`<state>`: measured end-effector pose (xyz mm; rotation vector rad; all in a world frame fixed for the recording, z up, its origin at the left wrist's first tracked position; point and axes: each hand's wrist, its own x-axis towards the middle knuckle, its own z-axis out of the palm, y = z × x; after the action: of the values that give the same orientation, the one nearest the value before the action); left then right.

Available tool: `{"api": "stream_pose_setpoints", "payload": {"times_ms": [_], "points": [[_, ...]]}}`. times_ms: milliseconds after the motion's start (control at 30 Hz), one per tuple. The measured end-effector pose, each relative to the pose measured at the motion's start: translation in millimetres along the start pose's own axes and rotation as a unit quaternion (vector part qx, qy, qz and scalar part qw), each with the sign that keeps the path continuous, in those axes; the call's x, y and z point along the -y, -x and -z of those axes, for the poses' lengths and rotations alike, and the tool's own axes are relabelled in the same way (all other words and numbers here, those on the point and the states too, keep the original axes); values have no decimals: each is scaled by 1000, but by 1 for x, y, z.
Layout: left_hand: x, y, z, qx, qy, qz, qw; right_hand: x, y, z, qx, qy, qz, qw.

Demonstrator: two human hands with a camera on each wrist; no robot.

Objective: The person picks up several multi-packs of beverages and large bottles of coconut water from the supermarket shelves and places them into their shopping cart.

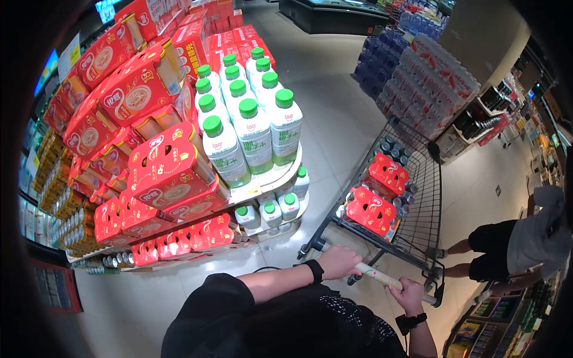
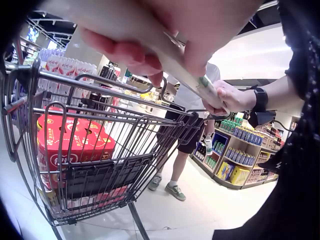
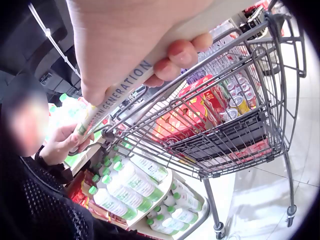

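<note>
Both hands grip the pale, printed handle of a dark wire shopping cart. My left hand curls round the handle's left part, its fingers wrapped under the bar in the left wrist view. Toward the other end my right hand holds the same bar, and lettering shows beside its fingers in the right wrist view. Inside the basket lie red multipacks of cans, with loose-looking dark cans further forward.
Left of the cart stands a display of white bottles with green caps beside stacked red multipacks. Wrapped bottle packs are piled ahead near a pillar. A person in dark shorts stands to the right, close to shelves.
</note>
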<state>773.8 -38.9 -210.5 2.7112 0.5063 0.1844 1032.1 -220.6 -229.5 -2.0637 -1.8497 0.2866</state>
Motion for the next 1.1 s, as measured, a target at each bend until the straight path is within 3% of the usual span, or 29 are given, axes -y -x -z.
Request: {"api": "stream_pose_setpoints", "payload": {"times_ms": [433, 833, 933, 1100], "points": [[51, -86, 12, 18, 59, 7, 998, -62, -103, 17, 15, -22, 15, 1000], [86, -179, 12, -18, 96, 71, 993, -149, -220, 34, 66, -36, 35, 997], [97, -205, 14, -26, 94, 87, 991, -161, -260, 47, 85, -34, 73, 993], [111, -252, 27, 14, 115, 171, 978, -202, -322, 49, 127, -9, 119, 985]]}}
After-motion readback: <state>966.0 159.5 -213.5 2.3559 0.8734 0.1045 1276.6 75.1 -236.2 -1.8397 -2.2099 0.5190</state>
